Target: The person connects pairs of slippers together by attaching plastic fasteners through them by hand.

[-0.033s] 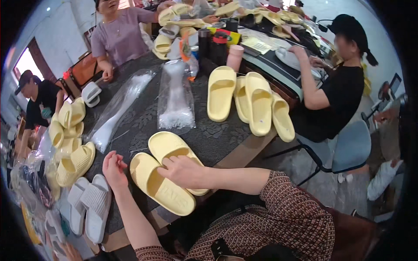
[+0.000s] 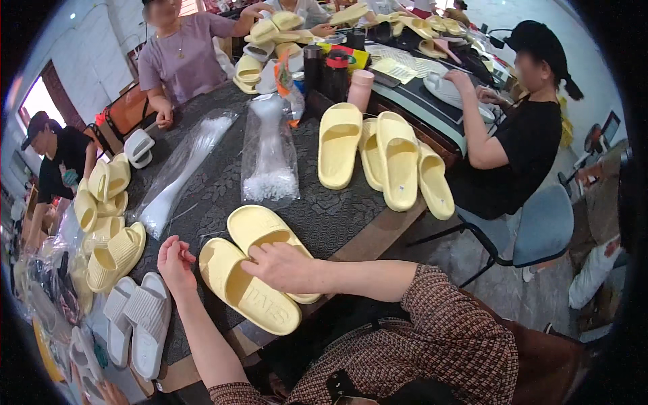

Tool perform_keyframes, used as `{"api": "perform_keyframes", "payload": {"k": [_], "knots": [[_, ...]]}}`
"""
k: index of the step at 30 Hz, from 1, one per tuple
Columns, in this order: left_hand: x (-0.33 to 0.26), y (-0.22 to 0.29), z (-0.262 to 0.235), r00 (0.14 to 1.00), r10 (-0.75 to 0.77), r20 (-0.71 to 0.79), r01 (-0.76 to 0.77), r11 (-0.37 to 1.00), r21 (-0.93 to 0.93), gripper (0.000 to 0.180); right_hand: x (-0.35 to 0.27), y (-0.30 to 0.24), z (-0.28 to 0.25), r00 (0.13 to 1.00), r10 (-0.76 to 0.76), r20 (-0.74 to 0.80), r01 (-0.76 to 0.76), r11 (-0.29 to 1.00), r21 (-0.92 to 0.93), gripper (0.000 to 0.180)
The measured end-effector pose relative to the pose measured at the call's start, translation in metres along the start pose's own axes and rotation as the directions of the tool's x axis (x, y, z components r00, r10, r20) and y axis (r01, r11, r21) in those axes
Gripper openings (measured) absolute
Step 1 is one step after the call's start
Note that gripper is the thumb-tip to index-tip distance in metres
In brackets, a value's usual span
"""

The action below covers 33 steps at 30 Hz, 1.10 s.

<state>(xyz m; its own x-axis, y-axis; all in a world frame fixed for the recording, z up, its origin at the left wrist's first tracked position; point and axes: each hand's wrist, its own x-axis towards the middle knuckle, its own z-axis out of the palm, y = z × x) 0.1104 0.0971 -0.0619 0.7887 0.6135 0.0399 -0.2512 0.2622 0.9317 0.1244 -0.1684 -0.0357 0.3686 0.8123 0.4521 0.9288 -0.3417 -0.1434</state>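
A pair of pale yellow slide slippers (image 2: 263, 314) lies side by side on the dark cloth in front of me. My right hand (image 2: 282, 266) reaches across them, its bent fingers closed on the inner strap edges where the two slippers meet. To the left, my left hand (image 2: 177, 262) is raised above the cloth with palm up and fingers loosely curled, apart from each other; nothing shows in it. It is nearest to a pair of grey ribbed slippers (image 2: 152, 331) and the left yellow slipper.
Two clear bags of thin white plastic strips (image 2: 270, 158) lie beyond the slippers. More yellow slippers stand at the right edge (image 2: 339, 148) and left (image 2: 116, 260). A pink bottle (image 2: 360, 91) and dark bottles stand farther back. Co-workers (image 2: 526, 121) sit or stand around the tables; a grey-blue chair (image 2: 543, 226) is at right.
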Motion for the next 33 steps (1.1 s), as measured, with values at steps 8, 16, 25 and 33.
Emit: {"api": "perform_keyframes", "payload": {"k": [8,16,25,33], "knots": [[0.005,-0.005,-0.013,1.000,-0.023,-0.012,0.024,0.999,0.025,0.014,-0.010,0.002,-0.012,0.995,0.070,-0.076,-0.066,0.996,0.055,0.008],[-0.003,-0.003,0.002,0.999,-0.053,-0.005,0.053,0.998,0.040,0.013,-0.048,0.068,-0.124,0.944,0.150,-0.294,-0.249,0.908,-0.337,0.004],[-0.011,0.006,-0.006,0.994,-0.056,-0.096,0.063,0.995,0.075,0.020,-0.073,0.247,-0.215,0.777,0.467,-0.423,-0.630,0.587,-0.509,0.024],[-0.006,0.002,0.011,0.997,-0.063,-0.034,0.067,0.990,0.122,0.016,-0.050,0.185,-0.183,0.829,0.434,-0.352,-0.518,0.833,-0.193,0.024]]}}
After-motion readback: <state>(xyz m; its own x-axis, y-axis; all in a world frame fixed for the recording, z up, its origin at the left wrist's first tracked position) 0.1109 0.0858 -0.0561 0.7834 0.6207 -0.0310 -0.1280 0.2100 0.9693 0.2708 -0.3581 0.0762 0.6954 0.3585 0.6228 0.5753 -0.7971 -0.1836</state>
